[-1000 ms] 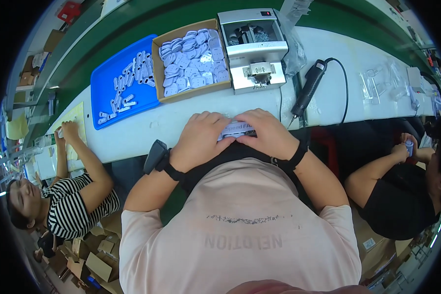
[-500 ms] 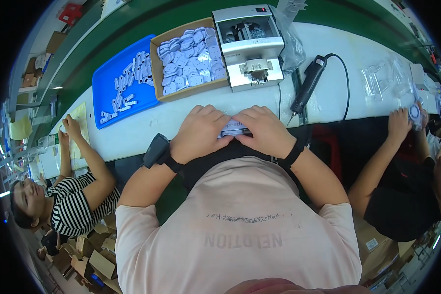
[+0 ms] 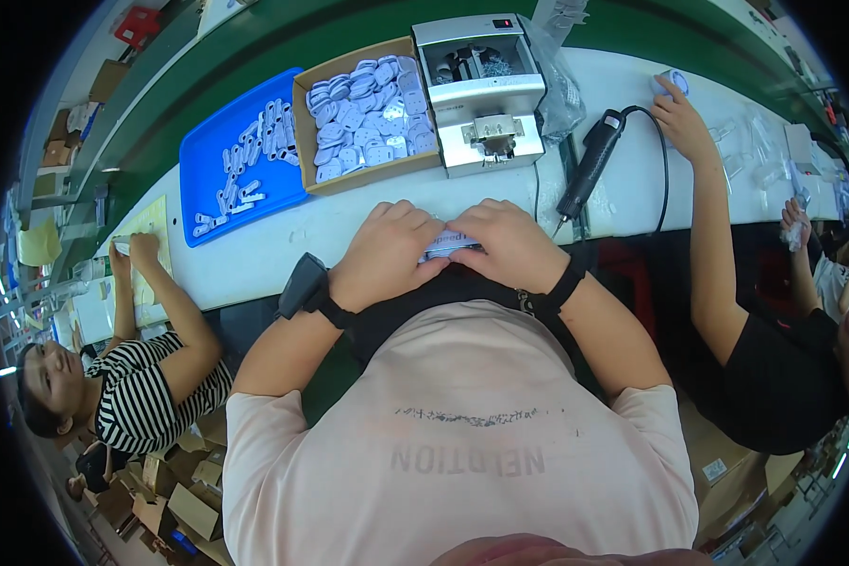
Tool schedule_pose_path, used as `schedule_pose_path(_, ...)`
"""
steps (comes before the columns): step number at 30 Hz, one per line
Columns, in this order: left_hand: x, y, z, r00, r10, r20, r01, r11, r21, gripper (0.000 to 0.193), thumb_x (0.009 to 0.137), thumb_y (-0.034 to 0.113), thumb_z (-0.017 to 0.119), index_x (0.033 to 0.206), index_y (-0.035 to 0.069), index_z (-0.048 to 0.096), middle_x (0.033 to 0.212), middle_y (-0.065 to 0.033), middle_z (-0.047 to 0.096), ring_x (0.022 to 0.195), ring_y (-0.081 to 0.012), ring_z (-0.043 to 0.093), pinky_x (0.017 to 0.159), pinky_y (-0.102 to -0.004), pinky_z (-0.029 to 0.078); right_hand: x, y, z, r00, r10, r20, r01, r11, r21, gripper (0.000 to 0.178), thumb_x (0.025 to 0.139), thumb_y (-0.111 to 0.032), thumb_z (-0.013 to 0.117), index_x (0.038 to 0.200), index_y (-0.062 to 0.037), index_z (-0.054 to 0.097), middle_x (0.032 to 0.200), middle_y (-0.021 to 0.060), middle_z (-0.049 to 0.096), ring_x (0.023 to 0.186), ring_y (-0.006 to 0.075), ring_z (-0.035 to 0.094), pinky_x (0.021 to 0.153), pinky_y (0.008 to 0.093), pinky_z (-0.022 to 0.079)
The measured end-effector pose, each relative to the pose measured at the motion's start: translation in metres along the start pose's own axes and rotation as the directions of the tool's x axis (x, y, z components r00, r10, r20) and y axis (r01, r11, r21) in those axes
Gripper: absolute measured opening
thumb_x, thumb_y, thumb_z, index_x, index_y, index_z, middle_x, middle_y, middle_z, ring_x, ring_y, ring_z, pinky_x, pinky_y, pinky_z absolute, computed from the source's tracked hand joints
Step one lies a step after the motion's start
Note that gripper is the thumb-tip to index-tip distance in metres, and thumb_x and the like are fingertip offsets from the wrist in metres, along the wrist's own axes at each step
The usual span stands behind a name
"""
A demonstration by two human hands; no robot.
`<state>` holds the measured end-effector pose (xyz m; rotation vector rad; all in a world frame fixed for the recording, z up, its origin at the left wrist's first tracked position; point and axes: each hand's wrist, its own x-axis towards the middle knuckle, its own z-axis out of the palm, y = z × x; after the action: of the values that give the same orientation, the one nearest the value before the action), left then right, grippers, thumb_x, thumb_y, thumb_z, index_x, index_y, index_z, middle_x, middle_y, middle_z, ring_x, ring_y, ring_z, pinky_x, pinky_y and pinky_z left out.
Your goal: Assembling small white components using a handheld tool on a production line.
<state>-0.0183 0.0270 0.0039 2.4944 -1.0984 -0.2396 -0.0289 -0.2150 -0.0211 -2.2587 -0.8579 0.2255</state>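
Note:
At the bench's near edge, my left hand (image 3: 390, 247) and my right hand (image 3: 511, 247) close on a small pale plastic casing (image 3: 451, 244) from either side. Its printed face shows between my fingers; both ends are covered by the hands. My thumbs press along its near side. Beyond the hands stands a cardboard box (image 3: 368, 182) full of pale rounded plastic pieces (image 3: 354, 118). Right of the box sits a silver screw feeder (image 3: 486, 99) with loose screws in its hopper. A black electric screwdriver (image 3: 590, 165) lies to the right, its tip toward me.
A blue tray (image 3: 198, 156) left of the box carries slim plastic parts (image 3: 274, 132). The screwdriver's black cable (image 3: 665, 179) loops over the white bench (image 3: 302, 236). Clear plastic pieces (image 3: 755, 156) lie at the right. A co-worker in stripes (image 3: 151, 396) sits left, another in black (image 3: 774, 377) right.
The right-hand co-worker's arm has reached forward across the bench, bringing a round white piece to its far side. My hands stay nearly in place; the casing is tilted slightly differently between them.

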Motion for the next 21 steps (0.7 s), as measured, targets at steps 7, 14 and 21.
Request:
schedule_pose_path(7, 0.001, -0.007, -0.005, 0.995, -0.040, 0.096, 0.045, 0.998, -0.054, 0.040, 0.083, 0.032, 0.080, 0.114, 0.008, 0.073, 0.104, -0.0086, 0.068, 0.105, -0.0307, 0.061, 0.093, -0.0435, 0.047, -0.002, 0.001, 0.003, 0.999, 0.032, 0.035, -0.032, 0.999, 0.012, 0.032, 0.088, -0.020, 0.077, 0.116, -0.0038, 0.073, 0.110, 0.0118, 0.074, 0.104, 0.0359, 0.066, 0.093, 0.0455, 0.052)
schedule_pose_path(14, -0.013, 0.012, -0.022, 0.995, 0.043, -0.087, -0.037, 0.997, 0.072, 0.061, 0.076, 0.031, 0.087, 0.129, 0.010, 0.065, 0.121, -0.0090, 0.063, 0.117, -0.0301, 0.060, 0.098, -0.0429, 0.047, -0.006, 0.001, 0.003, 0.997, 0.074, 0.006, -0.074, 0.985, 0.158, 0.033, 0.088, -0.023, 0.078, 0.115, -0.0043, 0.074, 0.104, 0.0141, 0.074, 0.101, 0.0370, 0.066, 0.093, 0.0457, 0.052)
schedule_pose_path(21, -0.025, -0.001, 0.005, 0.986, -0.059, -0.156, 0.055, 0.998, -0.030, 0.065, 0.074, 0.030, 0.089, 0.130, 0.009, 0.063, 0.125, -0.0099, 0.062, 0.117, -0.0306, 0.060, 0.098, -0.0445, 0.048, 0.004, -0.008, 0.002, 1.000, 0.025, -0.018, -0.025, 0.999, 0.035, 0.036, 0.089, -0.021, 0.078, 0.120, -0.0026, 0.072, 0.111, 0.0159, 0.074, 0.106, 0.0366, 0.066, 0.095, 0.0453, 0.050)
